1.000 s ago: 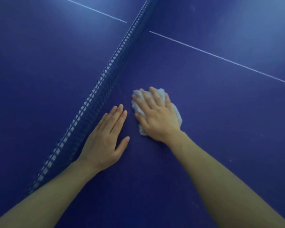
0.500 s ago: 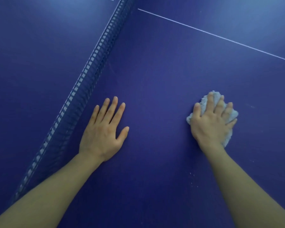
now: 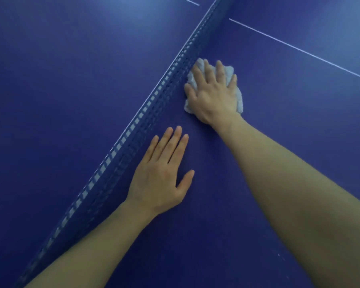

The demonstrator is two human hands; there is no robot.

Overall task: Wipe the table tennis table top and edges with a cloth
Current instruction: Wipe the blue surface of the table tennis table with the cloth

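Head view: the blue table tennis table top [image 3: 279, 142] fills the frame, and it is crossed diagonally by the net [image 3: 146, 121], which runs from the lower left to the upper right. A white line [image 3: 299, 50] is painted on the surface to the right of the net, and a short piece of a second white line [image 3: 188, 1] is visible at the top, on the far side of the net.

The white cloth [image 3: 238, 96] is bunched on the table top just beside the net, on the near side. It is covered almost wholly by the right hand [image 3: 213, 94], which is laid flat on it with the fingers spread and extended; the cloth is pressed down, not gripped. Folds of the cloth are seen past the fingertips, between the fingers and along the outer edge of the palm. The left edge of the cloth is at the base of the net; contact cannot be confirmed.

The left hand [image 3: 162, 175] is placed palm down directly on the bare table top, nearer to the camera than the cloth and apart from it. Its fingers are straight and close together, the thumb is held out to the side, and nothing is held. This hand lies just beside the net. Both bare forearms enter from the bottom edge of the frame.
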